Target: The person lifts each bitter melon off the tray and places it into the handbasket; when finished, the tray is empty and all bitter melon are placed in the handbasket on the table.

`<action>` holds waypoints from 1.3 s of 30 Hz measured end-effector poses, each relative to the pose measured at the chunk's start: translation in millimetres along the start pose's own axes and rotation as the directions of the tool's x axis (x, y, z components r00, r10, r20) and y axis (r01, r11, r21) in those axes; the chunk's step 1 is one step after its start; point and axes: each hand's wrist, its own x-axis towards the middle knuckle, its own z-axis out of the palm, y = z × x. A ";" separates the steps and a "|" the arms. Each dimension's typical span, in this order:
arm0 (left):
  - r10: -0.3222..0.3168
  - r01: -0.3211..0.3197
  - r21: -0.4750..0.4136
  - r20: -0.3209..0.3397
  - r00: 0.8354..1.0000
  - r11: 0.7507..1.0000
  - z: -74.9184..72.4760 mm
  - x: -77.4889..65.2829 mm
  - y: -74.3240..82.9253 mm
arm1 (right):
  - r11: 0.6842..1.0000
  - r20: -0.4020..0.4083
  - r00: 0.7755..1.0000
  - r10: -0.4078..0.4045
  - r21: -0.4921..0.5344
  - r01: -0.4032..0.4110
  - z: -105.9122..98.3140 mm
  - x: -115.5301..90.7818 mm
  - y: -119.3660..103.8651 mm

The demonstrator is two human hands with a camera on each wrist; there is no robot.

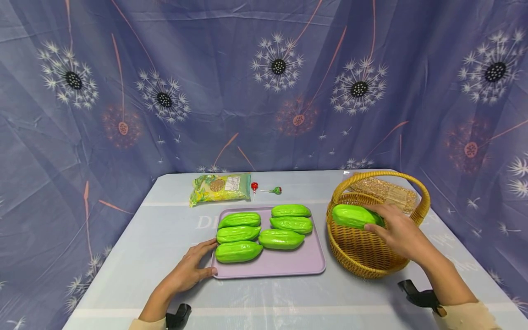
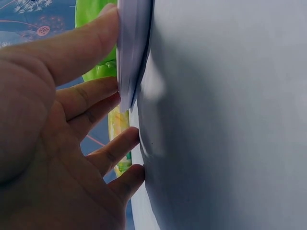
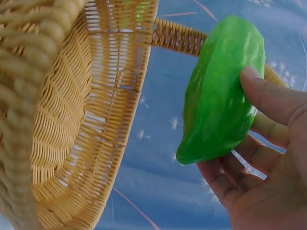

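Nearest, at the near edge of the table (image 1: 148,247), a black wrist mount (image 1: 178,317) sits below the left hand (image 1: 191,268). That hand has its fingers spread, pinching nothing; thumb and 2 fingers touch the tray at its left edge, the thumb at the near left corner, while in the left wrist view the other 2 fingertips rest on the table.

The tray (image 1: 288,266) carries 6 green fruits (image 1: 239,252): 3 along the left edge and 3 reaching toward the far right corner. Its near right corner is bare.

Toward the table's right edge, the right hand (image 1: 398,229) pinches 1 more, the held fruit (image 1: 352,216), between thumb and fingers. It is over the mouth of the wicker basket (image 1: 363,252), apart from the wall in the right wrist view.

As a judgement, the moving between tray and basket is partway: 6 lie on the tray, 1 is in hand, and no other shows in the basket. Whether the held one is going in or coming out cannot be told.

Along the far edge lie a yellow-green bag (image 1: 220,189), 2 lollipops (image 1: 254,185) and, at the far right corner behind the basket, a clear pack (image 1: 383,190).
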 end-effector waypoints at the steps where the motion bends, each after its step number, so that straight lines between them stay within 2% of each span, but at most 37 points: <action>1: -0.001 0.001 0.001 0.000 1.000 1.000 0.0 0.0 0.2 | 1.000 0.002 1.000 0.004 0.003 -0.004 -0.9 -0.2 1.6; 10: -0.006 0.006 0.004 0.006 1.000 1.000 -1.2 -0.4 0.5 | 0.999 0.034 0.998 0.049 -0.025 -0.049 -7.4 7.5 15.3; 23: 0.000 0.000 -0.001 0.002 1.000 1.000 -0.1 0.0 -0.4 | 0.994 0.079 0.991 0.109 -0.031 -0.107 -1.3 28.6 30.9; 33: 0.005 -0.005 -0.007 0.007 1.000 1.000 -0.3 -0.7 -0.2 | 0.982 0.213 0.959 0.187 -0.019 -0.188 7.3 46.3 46.9; 39: 0.006 -0.006 -0.004 0.000 1.000 1.000 -0.4 -1.2 -0.3 | 0.981 0.237 0.952 0.195 -0.023 -0.195 13.2 51.6 55.5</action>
